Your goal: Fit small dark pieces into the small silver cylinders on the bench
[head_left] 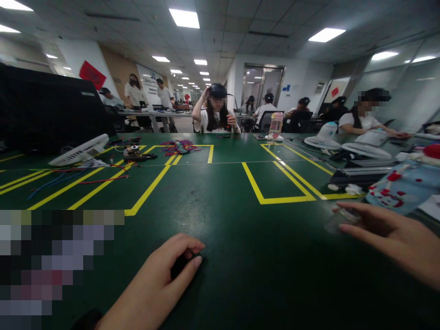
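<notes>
My left hand [165,275] is low over the green table [220,215], its fingers loosely curled. A small gap shows between thumb and forefinger, with nothing visible in it. At the right, my right hand [388,233] grips a small clear container [337,222] between thumb and fingers. The container looks like a see-through jar, but it is blurred and partly covered by my fingers. Just beyond that hand is a light blue bag [402,185] with red and white patterns.
Yellow tape lines [288,200] mark the table. A bundle of coloured wires [180,147], a white fan [80,150] and a dark monitor [51,110] stand towards the left. More white fans [323,140] and a pink-topped bottle [276,123] are right. A person [216,114] sits opposite.
</notes>
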Motion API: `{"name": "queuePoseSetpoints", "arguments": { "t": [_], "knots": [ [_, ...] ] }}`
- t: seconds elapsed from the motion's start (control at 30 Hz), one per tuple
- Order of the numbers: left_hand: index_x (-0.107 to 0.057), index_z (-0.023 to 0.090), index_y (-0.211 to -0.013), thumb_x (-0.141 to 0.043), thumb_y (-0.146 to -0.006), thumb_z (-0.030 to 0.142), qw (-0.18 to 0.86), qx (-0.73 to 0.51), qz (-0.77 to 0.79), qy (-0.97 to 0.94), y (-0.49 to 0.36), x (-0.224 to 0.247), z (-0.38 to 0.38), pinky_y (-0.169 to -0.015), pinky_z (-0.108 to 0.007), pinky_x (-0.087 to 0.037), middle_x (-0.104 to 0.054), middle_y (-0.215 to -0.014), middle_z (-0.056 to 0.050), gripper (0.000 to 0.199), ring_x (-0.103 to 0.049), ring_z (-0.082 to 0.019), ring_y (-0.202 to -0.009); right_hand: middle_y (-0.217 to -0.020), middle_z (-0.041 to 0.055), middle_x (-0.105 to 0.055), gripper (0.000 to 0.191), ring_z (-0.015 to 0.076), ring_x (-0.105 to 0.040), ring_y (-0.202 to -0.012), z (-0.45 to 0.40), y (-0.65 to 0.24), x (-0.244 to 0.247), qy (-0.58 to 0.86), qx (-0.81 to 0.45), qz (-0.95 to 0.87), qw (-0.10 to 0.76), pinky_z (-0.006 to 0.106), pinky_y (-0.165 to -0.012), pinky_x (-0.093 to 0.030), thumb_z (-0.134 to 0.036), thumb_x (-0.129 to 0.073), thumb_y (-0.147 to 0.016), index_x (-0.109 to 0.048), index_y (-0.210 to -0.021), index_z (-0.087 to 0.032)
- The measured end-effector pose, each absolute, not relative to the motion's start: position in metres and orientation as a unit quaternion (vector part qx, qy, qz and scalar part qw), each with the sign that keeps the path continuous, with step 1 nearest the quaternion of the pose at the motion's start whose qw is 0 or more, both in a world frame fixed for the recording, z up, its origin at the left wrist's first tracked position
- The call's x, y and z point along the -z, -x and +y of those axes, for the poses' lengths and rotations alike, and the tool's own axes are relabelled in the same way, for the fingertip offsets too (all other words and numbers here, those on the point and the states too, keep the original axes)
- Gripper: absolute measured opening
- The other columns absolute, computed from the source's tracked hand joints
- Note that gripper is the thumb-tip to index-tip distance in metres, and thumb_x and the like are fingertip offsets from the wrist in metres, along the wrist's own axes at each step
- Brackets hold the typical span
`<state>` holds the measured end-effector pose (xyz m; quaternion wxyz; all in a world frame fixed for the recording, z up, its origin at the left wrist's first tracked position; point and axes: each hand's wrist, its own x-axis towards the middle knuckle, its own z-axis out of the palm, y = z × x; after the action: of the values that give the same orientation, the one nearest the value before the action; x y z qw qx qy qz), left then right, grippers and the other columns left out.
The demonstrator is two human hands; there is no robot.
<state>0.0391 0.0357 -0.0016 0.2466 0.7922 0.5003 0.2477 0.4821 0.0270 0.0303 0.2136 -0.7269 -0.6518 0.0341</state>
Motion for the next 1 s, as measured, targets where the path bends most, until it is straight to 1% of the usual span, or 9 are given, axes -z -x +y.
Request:
{"name": "queuePoseSetpoints", "arguments": {
  "t": [0.13,0.3,0.37,0.43,0.5,0.67,0.77,0.9,1.0],
  "knots": [
    [-0.058,0.028,-0.101,-0.05,-0.092,0.028,0.245,-0.245,0.5,-0.794,-0.04,0.003,0.036,-0.076,-0.03,-0.052,-0.064,-0.097,0.0,0.013,-0.062,-0.019,-0.087,-0.122,0.0025,-0.058,0.048,0.0189,-0.057,-0.108,0.019,-0.376,-0.032,0.578,-0.15,-0.766,0.239,0.033,-0.094,-0.048,-0.049,-0.06,-0.081,-0.053,-0.126,-0.033],
    [-0.059,0.028,-0.103,-0.05,-0.092,0.027,0.24,-0.252,0.494,-0.796,-0.036,0.004,0.035,-0.079,-0.03,-0.052,-0.065,-0.099,-0.001,0.014,-0.063,-0.02,-0.089,-0.119,0.0009,-0.057,0.043,0.0137,-0.055,-0.107,0.021,-0.293,-0.017,0.433,-0.274,-0.815,0.27,0.028,-0.096,-0.046,-0.031,-0.061,-0.081,-0.053,-0.123,-0.03],
    [-0.059,0.029,-0.107,-0.05,-0.091,0.025,0.227,-0.261,0.481,-0.805,-0.039,-0.001,0.033,-0.084,-0.032,-0.051,-0.064,-0.104,-0.001,0.018,-0.061,-0.021,-0.095,-0.12,0.0023,-0.056,0.053,0.0147,-0.054,-0.108,0.023,-0.285,-0.008,0.443,-0.298,-0.794,0.29,0.03,-0.098,-0.044,-0.028,-0.064,-0.077,-0.047,-0.128,-0.029],
    [-0.059,0.03,-0.111,-0.051,-0.091,0.025,0.21,-0.272,0.461,-0.818,-0.05,-0.009,0.031,-0.089,-0.034,-0.049,-0.063,-0.109,-0.001,0.022,-0.059,-0.022,-0.101,-0.119,0.0034,-0.056,0.067,0.0153,-0.055,-0.107,0.024,-0.285,0.0,0.465,-0.327,-0.765,0.302,0.032,-0.097,-0.044,-0.028,-0.068,-0.073,-0.037,-0.133,-0.027],
    [-0.06,0.031,-0.111,-0.052,-0.09,0.025,0.199,-0.28,0.442,-0.828,-0.066,-0.02,0.031,-0.09,-0.035,-0.047,-0.061,-0.111,-0.001,0.023,-0.057,-0.021,-0.103,-0.115,0.0035,-0.058,0.072,0.0145,-0.056,-0.103,0.025,-0.287,0.005,0.468,-0.363,-0.746,0.304,0.03,-0.094,-0.046,-0.026,-0.069,-0.072,-0.031,-0.133,-0.025],
    [-0.069,0.03,-0.09,-0.057,-0.087,0.023,0.23,-0.304,0.415,-0.826,-0.094,-0.04,0.039,-0.08,-0.032,-0.048,-0.063,-0.098,0.0,0.014,-0.059,-0.02,-0.093,-0.109,0.0022,-0.059,0.059,0.0127,-0.058,-0.097,0.026,-0.29,0.002,0.457,-0.392,-0.738,0.304,0.026,-0.084,-0.047,-0.025,-0.067,-0.073,-0.036,-0.124,-0.024],
    [-0.071,0.03,-0.091,-0.059,-0.087,0.028,0.239,-0.32,0.435,-0.807,-0.088,-0.035,0.043,-0.078,-0.033,-0.049,-0.063,-0.092,0.0,0.013,-0.059,-0.02,-0.088,-0.103,0.0001,-0.059,0.048,0.0111,-0.057,-0.09,0.027,-0.294,-0.006,0.465,-0.351,-0.756,0.298,0.024,-0.078,-0.046,-0.02,-0.064,-0.072,-0.045,-0.116,-0.024],
    [-0.075,0.035,-0.091,-0.063,-0.084,0.024,0.212,-0.242,0.455,-0.83,-0.08,-0.013,0.045,-0.084,-0.038,-0.045,-0.064,-0.097,0.0,0.016,-0.058,-0.022,-0.093,-0.091,-0.0009,-0.058,0.03,0.0096,-0.054,-0.079,0.028,-0.295,-0.009,0.463,-0.321,-0.778,0.277,0.022,-0.07,-0.044,-0.018,-0.059,-0.071,-0.053,-0.101,-0.021],
    [-0.075,0.036,-0.089,-0.064,-0.084,0.023,0.2,-0.2,0.448,-0.848,-0.082,-0.002,0.046,-0.084,-0.04,-0.044,-0.065,-0.101,0.0,0.019,-0.058,-0.023,-0.094,-0.099,0.0004,-0.059,0.038,0.0108,-0.055,-0.085,0.027,-0.296,-0.008,0.471,-0.29,-0.787,0.274,0.023,-0.076,-0.046,-0.021,-0.06,-0.073,-0.052,-0.11,-0.022]
  ]
}}
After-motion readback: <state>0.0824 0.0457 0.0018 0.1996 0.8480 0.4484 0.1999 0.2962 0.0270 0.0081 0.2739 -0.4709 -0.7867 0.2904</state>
